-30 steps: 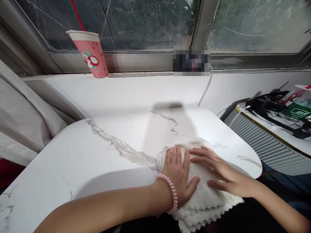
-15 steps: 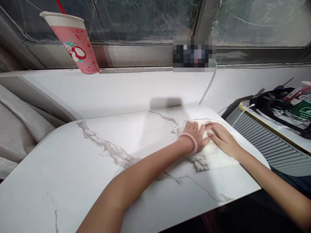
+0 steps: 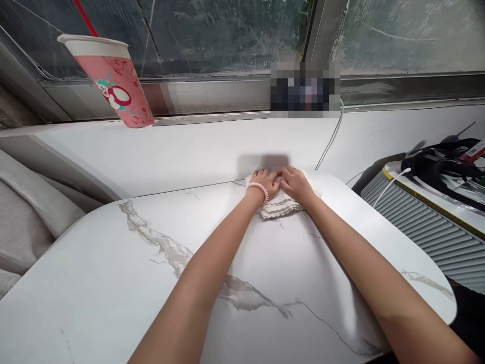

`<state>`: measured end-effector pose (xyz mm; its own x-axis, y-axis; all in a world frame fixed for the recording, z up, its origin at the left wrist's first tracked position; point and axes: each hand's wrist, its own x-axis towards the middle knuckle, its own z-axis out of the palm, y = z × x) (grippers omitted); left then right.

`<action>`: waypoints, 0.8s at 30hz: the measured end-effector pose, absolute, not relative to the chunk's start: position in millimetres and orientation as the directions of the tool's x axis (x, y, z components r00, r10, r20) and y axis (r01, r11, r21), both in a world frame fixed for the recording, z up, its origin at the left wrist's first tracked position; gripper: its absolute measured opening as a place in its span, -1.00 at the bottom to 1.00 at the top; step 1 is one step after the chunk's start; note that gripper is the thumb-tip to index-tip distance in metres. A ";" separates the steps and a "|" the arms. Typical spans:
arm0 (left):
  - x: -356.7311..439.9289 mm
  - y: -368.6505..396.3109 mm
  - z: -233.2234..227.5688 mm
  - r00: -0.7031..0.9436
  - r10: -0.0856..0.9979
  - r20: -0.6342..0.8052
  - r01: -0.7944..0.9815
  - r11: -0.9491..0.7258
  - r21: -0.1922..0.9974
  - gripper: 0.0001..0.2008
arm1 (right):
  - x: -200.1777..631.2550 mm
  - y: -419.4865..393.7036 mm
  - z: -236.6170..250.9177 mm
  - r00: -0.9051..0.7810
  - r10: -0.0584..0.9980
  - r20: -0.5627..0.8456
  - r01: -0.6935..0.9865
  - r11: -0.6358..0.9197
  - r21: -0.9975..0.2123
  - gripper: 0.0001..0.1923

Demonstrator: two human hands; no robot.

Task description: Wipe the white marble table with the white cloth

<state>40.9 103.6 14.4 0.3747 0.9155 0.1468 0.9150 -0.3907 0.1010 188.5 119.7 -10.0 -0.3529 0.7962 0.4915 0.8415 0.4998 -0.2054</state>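
Pressing flat, fingers spread, the left hand (image 3: 267, 183) and right hand (image 3: 294, 184) pin the white cloth (image 3: 280, 205) at the marble table's (image 3: 113, 283) far edge, where a harder shove might snag the white cable (image 3: 329, 145) just beyond.

Single head-worn view looked forward and down over the marble table (image 3: 113, 283) from its near edge, facing the window sill (image 3: 189, 146) beyond the far edge. Close range: both forearms ran from the bottom of frame out to the table's far edge. Pink cup (image 3: 113, 86) sat upper left of the table, a cluttered side unit (image 3: 424, 232) to its right.
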 end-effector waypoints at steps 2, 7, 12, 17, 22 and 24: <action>36.1 110.6 12.9 0.360 0.921 0.150 0.919 -0.378 0.112 -0.55 | 184.0 127.5 -11.6 -0.360 0.799 0.482 0.842 0.501 -0.201 -0.79; 33.5 115.8 9.0 0.340 0.927 0.160 0.919 -0.364 0.153 -0.56 | 185.8 132.7 -13.9 -0.364 0.814 0.453 0.833 0.502 -0.231 -0.76; 33.7 106.7 6.0 0.334 0.926 0.177 0.920 -0.361 0.153 -0.53 | 188.2 123.5 -12.6 -0.364 0.818 0.445 0.814 0.512 -0.274 -0.63; 35.4 76.7 5.4 0.278 0.943 0.181 0.944 -0.304 0.132 -0.51 | 188.8 99.8 -10.4 -0.452 0.795 0.405 0.770 0.577 -0.274 -0.54; 39.1 17.1 7.4 0.291 0.947 0.137 0.943 -0.308 0.125 -0.47 | 194.2 39.6 -9.4 -0.475 0.776 0.414 0.757 0.601 -0.258 -0.55; 39.9 -14.5 8.0 0.337 0.934 0.118 0.929 -0.350 0.118 -0.45 | 197.5 2.5 -9.2 -0.462 0.786 0.411 0.773 0.584 -0.248 -0.54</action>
<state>39.9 -14.5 8.0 0.3369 0.9341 0.1177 0.9293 -0.3500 0.1177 197.5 2.5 -9.2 -0.4618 0.7860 0.4111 0.7730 0.5839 -0.2480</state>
